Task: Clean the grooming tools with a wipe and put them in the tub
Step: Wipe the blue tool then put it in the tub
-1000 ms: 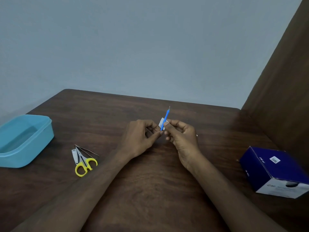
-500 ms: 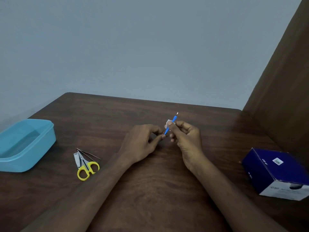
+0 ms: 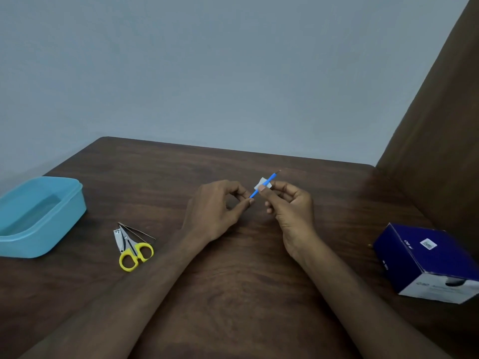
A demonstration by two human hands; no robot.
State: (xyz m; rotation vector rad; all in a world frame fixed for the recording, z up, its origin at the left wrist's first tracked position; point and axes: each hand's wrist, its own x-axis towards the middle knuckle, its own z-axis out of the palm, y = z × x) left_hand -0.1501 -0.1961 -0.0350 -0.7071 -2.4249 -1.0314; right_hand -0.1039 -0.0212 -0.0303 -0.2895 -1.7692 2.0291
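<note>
Your counter [image 3: 233,294] fills the lower half of the frame, dark wood, running up to a grey wall. At the left edge of the frame sits the blue tub [image 3: 39,216], open at the top, and I can't make out anything inside it. At the lower right is a dark blue box [image 3: 427,260], well apart from everything else.

Your two hands meet near the middle of the frame, above the counter. Your left hand [image 3: 217,211] has its fingers curled, thumb and forefinger pinching the lower end of the blue stick [image 3: 264,183]. Your right hand [image 3: 290,206] is also curled, its fingertips pinching the small white wipe [image 3: 264,183] around the stick partway along its length.

The stick's long axis runs on a slant, lower end toward the lower left in your left hand, thin metal tip pointing to the upper right, beyond the wipe. So the part not yet covered by the wipe lies up and to the right of your right hand, and that hand is the nearer one to it; a stroke along the slant toward the tip looks like the natural move.

Between the tub and your left arm, in the lower left, lie the yellow-handled scissors [image 3: 134,253], a nail clipper [image 3: 119,238] touching them, and what seems to be thin tweezers [image 3: 137,230], all waiting on the counter, just beside the tub.
</note>
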